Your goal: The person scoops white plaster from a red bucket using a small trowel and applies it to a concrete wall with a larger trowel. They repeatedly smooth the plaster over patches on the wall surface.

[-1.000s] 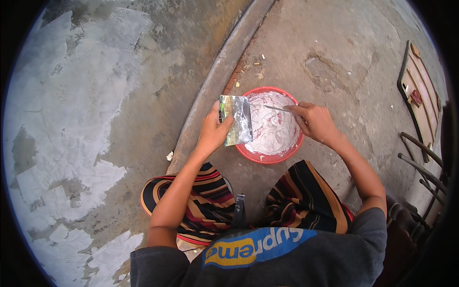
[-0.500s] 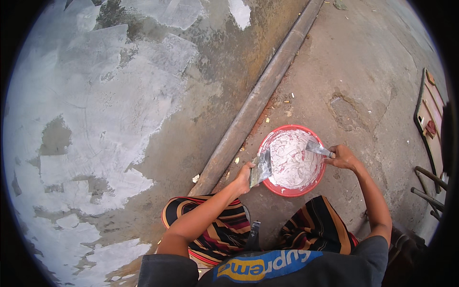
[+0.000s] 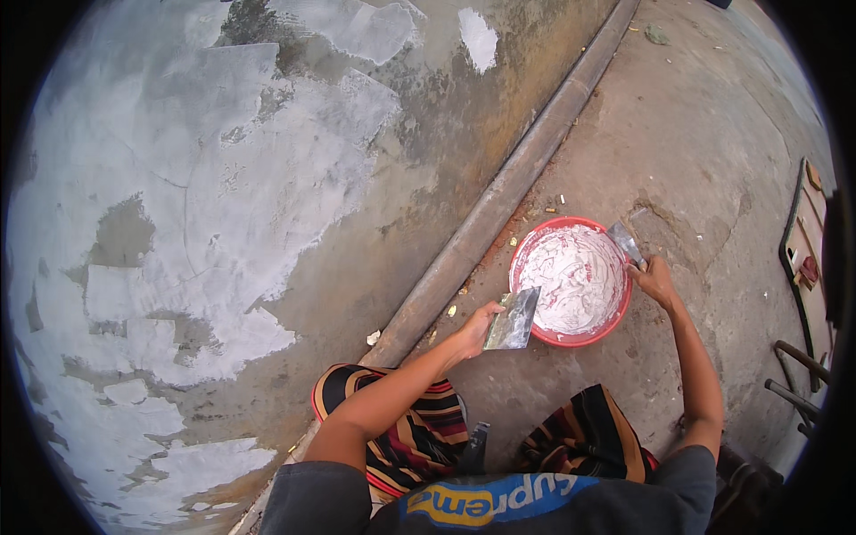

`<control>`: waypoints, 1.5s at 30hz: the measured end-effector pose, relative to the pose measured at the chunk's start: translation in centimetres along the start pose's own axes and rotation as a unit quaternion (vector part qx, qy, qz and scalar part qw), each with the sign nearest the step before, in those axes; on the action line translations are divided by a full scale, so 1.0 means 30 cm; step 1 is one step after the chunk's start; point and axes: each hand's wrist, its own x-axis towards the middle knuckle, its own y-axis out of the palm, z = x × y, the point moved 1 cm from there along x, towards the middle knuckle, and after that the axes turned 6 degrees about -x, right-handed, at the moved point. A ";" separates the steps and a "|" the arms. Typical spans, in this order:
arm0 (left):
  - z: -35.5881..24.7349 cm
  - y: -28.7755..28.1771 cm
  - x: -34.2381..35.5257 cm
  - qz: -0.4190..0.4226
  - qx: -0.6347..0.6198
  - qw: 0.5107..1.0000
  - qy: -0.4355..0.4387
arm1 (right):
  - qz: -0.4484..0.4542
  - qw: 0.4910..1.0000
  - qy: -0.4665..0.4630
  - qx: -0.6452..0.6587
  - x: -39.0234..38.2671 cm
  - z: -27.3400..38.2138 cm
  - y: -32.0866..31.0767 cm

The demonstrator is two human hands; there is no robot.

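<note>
Pipe [image 3: 492,214] runs near red basin [image 3: 580,339]; left hand [image 3: 477,331] grips plate [image 3: 513,319], right hand [image 3: 656,282] pinches scraper [image 3: 623,238].

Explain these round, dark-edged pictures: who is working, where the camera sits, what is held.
No machine here: a person works with two bare hands. The fisheye camera is worn on the head, looking down; its wide lens bends straight edges. The left hand holds a flat, smeared plate; the right hand holds a scraper by the rim of a red basin. The basin holds white paste and stands on the ground. To the left is a patchily whitened wall.
</note>
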 end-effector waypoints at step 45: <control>0.020 0.054 -0.032 0.020 0.068 0.996 -0.044 | 0.015 0.889 -0.155 -0.430 0.002 0.191 -0.007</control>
